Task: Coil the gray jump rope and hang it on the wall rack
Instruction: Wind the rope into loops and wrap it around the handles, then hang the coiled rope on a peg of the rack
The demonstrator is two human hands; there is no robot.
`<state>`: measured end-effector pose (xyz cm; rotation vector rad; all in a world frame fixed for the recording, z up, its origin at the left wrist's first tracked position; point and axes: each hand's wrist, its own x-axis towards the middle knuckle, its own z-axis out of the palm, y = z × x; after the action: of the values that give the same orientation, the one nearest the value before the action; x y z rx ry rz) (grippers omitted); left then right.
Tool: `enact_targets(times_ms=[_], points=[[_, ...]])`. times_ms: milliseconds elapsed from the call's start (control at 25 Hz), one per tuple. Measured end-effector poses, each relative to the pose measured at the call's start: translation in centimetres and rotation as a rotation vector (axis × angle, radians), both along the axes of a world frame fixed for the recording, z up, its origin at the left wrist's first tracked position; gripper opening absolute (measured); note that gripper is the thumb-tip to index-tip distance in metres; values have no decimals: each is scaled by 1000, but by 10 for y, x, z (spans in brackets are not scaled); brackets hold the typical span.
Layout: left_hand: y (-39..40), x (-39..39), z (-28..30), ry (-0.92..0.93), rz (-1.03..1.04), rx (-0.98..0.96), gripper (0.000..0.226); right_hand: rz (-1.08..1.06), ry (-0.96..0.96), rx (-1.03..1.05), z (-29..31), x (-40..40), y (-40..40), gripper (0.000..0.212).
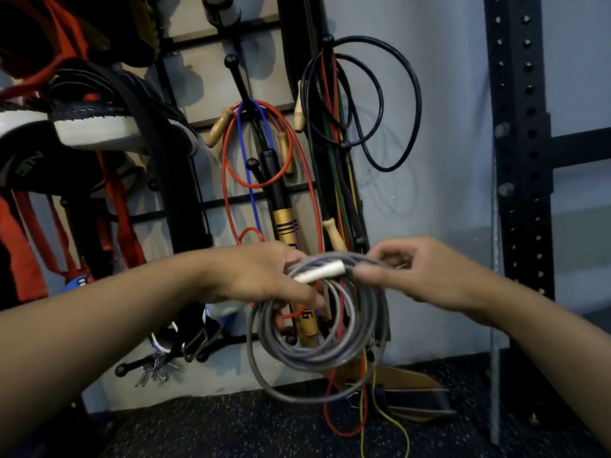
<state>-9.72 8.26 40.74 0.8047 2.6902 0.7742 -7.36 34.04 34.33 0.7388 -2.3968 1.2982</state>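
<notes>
The gray jump rope (317, 355) hangs in several round loops between my hands, in front of the wall rack (211, 204). My left hand (261, 276) grips the top of the coil together with a white handle (319, 272) that lies across it. To its right, my right hand (420, 272) pinches the rope's top strands between thumb and fingers. The coil's lowest loop sags wider than the rest. The rack has black pegs with ball tips (230, 60); the one at upper middle carries red and blue ropes.
A red rope (228, 160), a blue rope (246, 166) and wooden handles hang on the rack. Black rope loops (415, 94) hang further right. Shoes (99, 123) sit on a shelf at left. A black perforated steel upright (519, 160) stands at right. Dark speckled floor lies below.
</notes>
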Motion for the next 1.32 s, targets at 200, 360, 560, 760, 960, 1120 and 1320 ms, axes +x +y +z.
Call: enact_targets(times_ms=[200,360,560,760,960,1120,1320], points=[[-27,4,-14,27,93,479,32,54,-90,-394,0,-9,29,33],[-6,6,-32,-39,165,790,34,24,1,-308,-10,-10,3,25],[24,12,-43,-52,241,914,23,-33,-86,-473,-23,-8,-23,23],[29,14,-44,412,448,530,13,199,-349,-843,-30,0,-47,41],[19,15,-53,523,375,320,33,-158,-95,-369,-46,-11,-73,15],[-2,9,-66,249,370,435,35,-207,-123,-507,-60,-25,-82,28],[-25,3,-80,31,503,603,15,-152,-151,-549,-61,-36,-110,22]])
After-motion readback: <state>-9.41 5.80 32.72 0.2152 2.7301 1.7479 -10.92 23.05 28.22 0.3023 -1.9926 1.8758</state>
